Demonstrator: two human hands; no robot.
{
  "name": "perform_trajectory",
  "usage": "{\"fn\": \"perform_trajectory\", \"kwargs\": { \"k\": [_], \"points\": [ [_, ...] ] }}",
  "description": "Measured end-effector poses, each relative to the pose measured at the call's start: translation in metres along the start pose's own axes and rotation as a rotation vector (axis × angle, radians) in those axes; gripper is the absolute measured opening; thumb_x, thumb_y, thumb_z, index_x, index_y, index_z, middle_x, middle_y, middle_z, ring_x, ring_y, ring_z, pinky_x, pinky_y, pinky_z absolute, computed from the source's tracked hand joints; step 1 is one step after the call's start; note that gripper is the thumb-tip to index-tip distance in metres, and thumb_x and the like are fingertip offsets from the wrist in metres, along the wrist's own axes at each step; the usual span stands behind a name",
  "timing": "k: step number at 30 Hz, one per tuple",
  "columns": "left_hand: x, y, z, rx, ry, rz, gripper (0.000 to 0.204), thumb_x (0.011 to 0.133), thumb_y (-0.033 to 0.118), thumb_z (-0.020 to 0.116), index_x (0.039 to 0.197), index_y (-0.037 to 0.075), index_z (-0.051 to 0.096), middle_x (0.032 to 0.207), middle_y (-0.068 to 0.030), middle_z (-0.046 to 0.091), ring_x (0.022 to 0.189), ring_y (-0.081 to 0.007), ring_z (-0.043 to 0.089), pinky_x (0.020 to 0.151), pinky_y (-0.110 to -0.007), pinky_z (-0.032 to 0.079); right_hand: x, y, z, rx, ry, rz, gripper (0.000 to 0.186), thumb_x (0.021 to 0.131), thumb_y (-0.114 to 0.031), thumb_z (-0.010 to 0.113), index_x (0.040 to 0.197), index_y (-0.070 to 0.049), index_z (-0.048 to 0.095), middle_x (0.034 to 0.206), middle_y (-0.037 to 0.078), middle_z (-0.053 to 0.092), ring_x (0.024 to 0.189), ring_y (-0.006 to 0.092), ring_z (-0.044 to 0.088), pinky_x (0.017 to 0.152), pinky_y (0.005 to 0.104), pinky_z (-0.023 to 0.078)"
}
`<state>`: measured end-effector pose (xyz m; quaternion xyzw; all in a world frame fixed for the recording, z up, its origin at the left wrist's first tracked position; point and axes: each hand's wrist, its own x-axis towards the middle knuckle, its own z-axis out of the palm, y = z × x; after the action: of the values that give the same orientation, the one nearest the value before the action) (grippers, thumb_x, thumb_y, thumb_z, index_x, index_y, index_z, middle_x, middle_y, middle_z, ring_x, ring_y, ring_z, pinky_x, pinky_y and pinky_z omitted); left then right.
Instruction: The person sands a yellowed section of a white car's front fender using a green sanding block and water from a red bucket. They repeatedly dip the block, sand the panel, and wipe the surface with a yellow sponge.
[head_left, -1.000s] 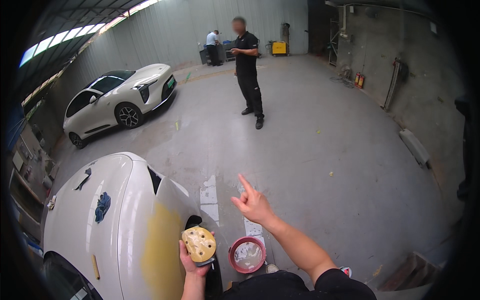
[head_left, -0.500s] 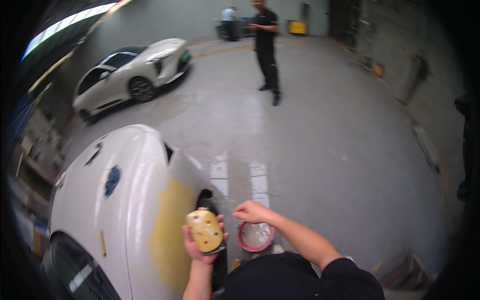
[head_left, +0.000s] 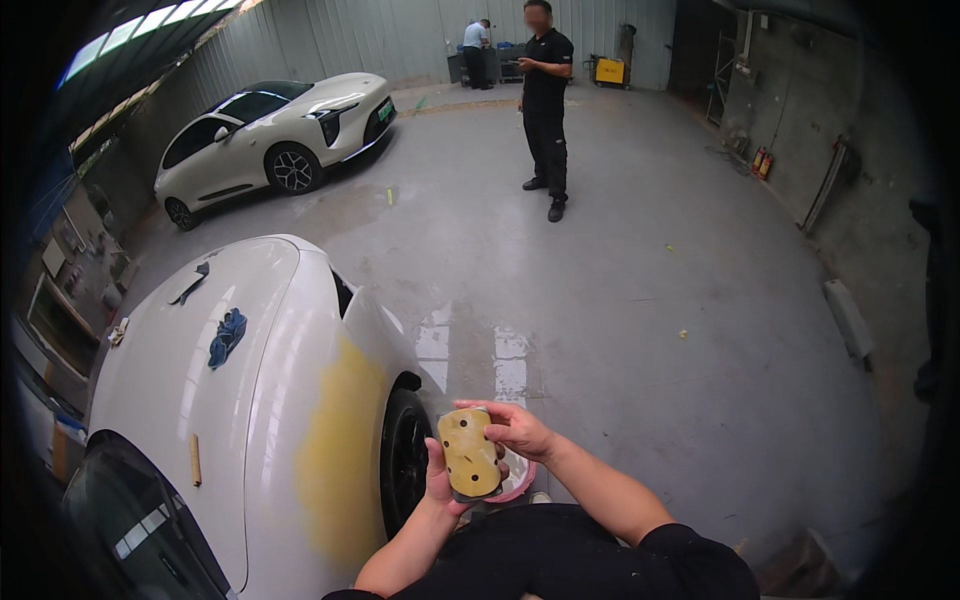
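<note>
A sanding block (head_left: 468, 455) with yellow, holed sandpaper faces up in front of my body. My left hand (head_left: 438, 482) holds it from below and along its left side. At its upper right edge my right hand (head_left: 522, 434) grips it too, thumb on the yellow face and fingers behind. Just beyond my hands, partly hidden by them, stands a pink-rimmed bucket (head_left: 524, 486) with pale liquid in it. To the left is a white car (head_left: 275, 420) with a yellow, dull patch (head_left: 335, 450) on its fender above the dark wheel (head_left: 408, 455).
A blue cloth (head_left: 228, 338), a dark flat piece (head_left: 188, 285) and a tan stick (head_left: 195, 460) lie on the car. Another white car (head_left: 290, 125) is parked farther back. A person in black (head_left: 546, 100) stands ahead; another person (head_left: 476, 52) is at the far wall. Wet marks (head_left: 510, 365) show on the floor.
My right hand has moved from above the bucket to the sanding block and taken hold of its edge. My left hand has brought the block rightward, in front of the bucket.
</note>
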<state>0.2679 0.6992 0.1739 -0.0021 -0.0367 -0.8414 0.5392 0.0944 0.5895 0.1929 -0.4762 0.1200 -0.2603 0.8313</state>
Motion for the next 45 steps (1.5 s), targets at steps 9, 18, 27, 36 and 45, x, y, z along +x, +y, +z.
{"fn": "perform_trajectory", "kwargs": {
  "k": [9, 18, 27, 36, 45],
  "points": [
    [0.014, -0.023, 0.005, -0.077, -0.125, -0.196, 0.102, 0.086, 0.088, 0.060, 0.160, 0.019, 0.045, 0.138, -0.0131, 0.064, 0.122, -0.0389, 0.061, 0.104, -0.056, 0.055, -0.016, 0.001, 0.003, 0.402, -0.230, -0.040, 0.110, 0.080, -0.034, 0.098, 0.166, -0.005, 0.035, 0.153, 0.014, 0.060, 0.133, 0.0224, 0.064, 0.109, 0.0367, 0.054],
    [-0.025, 0.037, -0.040, 1.592, 0.475, -0.131, 0.064, 0.105, 0.052, 0.065, 0.148, 0.005, 0.059, 0.142, -0.0142, 0.067, 0.119, -0.0310, 0.071, 0.097, -0.045, 0.060, -0.020, 0.029, -0.003, 0.379, 0.247, -0.171, 0.112, 0.088, -0.060, 0.083, 0.168, -0.005, 0.028, 0.151, 0.020, 0.058, 0.140, 0.0322, 0.059, 0.113, 0.0494, 0.055],
    [-0.162, 0.173, -0.096, 3.360, -0.152, -1.348, 0.074, 0.113, 0.058, 0.042, 0.167, 0.007, 0.039, 0.175, -0.0143, 0.034, 0.167, -0.0290, 0.015, 0.136, -0.040, 0.011, -0.084, 0.146, -0.021, 0.536, 0.592, 0.035, 0.076, 0.108, -0.060, 0.053, 0.164, -0.011, 0.039, 0.150, 0.013, 0.060, 0.134, 0.0377, 0.063, 0.104, 0.0537, 0.059],
    [-0.133, 0.187, -0.110, 3.545, 0.099, -1.552, 0.115, 0.093, 0.080, 0.049, 0.170, -0.002, 0.023, 0.180, -0.0188, 0.015, 0.168, -0.0329, 0.009, 0.136, -0.050, 0.004, -0.141, 0.285, -0.007, 0.814, 0.255, 0.377, 0.074, 0.105, -0.051, 0.063, 0.161, -0.007, 0.043, 0.152, 0.019, 0.060, 0.123, 0.0299, 0.068, 0.101, 0.0463, 0.061],
    [-0.181, 0.138, -0.143, 3.650, -0.273, -1.805, 0.090, 0.104, 0.058, 0.039, 0.167, -0.005, 0.029, 0.179, -0.0211, 0.020, 0.166, -0.0374, 0.015, 0.137, -0.053, 0.009, -0.206, 0.336, -0.033, 0.711, 0.579, 0.579, 0.052, 0.115, -0.041, 0.048, 0.152, -0.005, 0.050, 0.135, 0.016, 0.068, 0.118, 0.0306, 0.070, 0.103, 0.0476, 0.058]
  ]
}}
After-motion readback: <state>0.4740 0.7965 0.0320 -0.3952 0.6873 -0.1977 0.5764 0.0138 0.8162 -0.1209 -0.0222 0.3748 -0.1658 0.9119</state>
